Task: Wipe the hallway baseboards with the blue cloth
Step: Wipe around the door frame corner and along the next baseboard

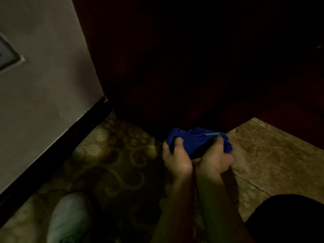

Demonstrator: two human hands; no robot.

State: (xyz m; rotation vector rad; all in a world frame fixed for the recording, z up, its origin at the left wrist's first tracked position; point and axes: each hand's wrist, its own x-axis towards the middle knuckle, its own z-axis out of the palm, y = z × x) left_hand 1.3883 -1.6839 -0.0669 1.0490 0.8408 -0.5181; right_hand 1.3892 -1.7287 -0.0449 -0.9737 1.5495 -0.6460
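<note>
Blue cloth (198,142) sat bunched between both our hands, held out in front of us above the floor. Our left hand (175,157) curled its thumb and fingers over one end, and our right hand (216,157) gripped the other, likely to gather or refold a fresh face before wiping. It was not yet touching the dark baseboard (57,148), which ran along the pale wall (43,85) to our left, beyond the patterned carpet (114,155). Dim light hid the far corner.

Very dim and grainy, everything soft with blur, deep black shadow swallowing the space beyond the fingers (177,142), faint light catching the wall (43,85) to their left.
</note>
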